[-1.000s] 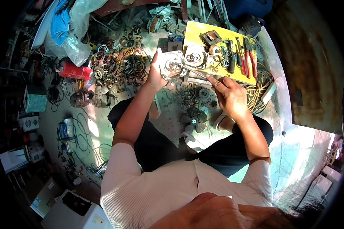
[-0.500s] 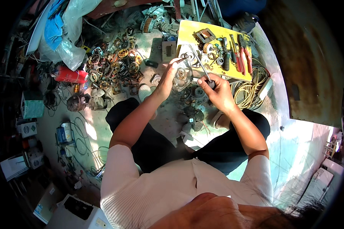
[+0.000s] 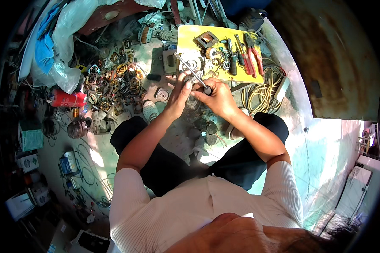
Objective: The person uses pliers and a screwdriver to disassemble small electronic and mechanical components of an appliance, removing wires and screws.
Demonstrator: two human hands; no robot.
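Note:
A screwdriver with a long metal shaft and dark handle end is gripped in my right hand, its shaft slanting up and left. Close beside it, my left hand is closed, fingertips pinched around a small dark metal part mostly hidden by the fingers. The two hands nearly meet, and the shaft crosses just above the left fingertips. Behind them stands a yellow board carrying a square metal frame, red-handled pliers, a dark-handled tool and small rings.
A heap of motor parts covers the floor at left, near a red bottle-like container. Coiled yellowish cable lies right of the board. Dark round parts sit between my feet. A rusty panel stands at far right.
My hands have come together, the right one moving left toward the left one. The screwdriver now leans further left, over the left fingertips. The whole view has shifted slightly.

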